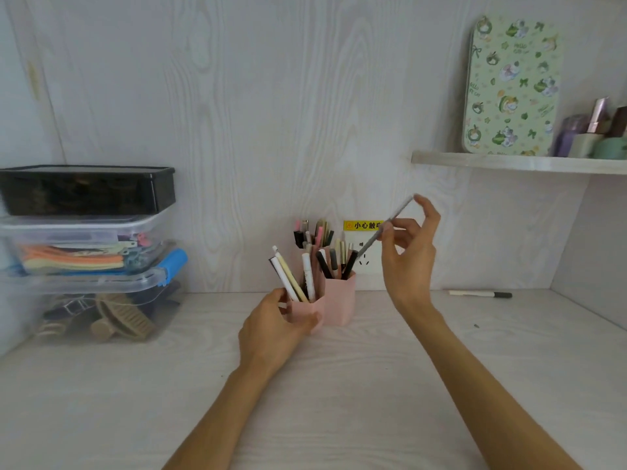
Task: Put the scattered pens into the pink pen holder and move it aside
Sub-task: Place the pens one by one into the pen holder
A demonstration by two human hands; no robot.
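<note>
Left hand (276, 322) wrapping pink pen holder (325, 301) mid-desk, steadying it. Right hand (409, 252) pinching grey pen (386, 228), angling tip down toward crowded cup. Risk: tip snagging packed pens, tipping holder. Black-capped pen (480, 294) lying far right, waiting.

Pale wood-grain wall (237, 113) behind white desk (101, 401); shelf (509, 163) upper rt; soft even light.

A home desk nook, by its pale wood-grain desk (339, 385) and back panel, stacked plastic storage boxes (88, 252) of hair clips and oddments, a wall socket (368, 262), and a shelf (515, 163) holding a cartoon-print tin (512, 86) and cosmetics bottles (597, 130).
</note>
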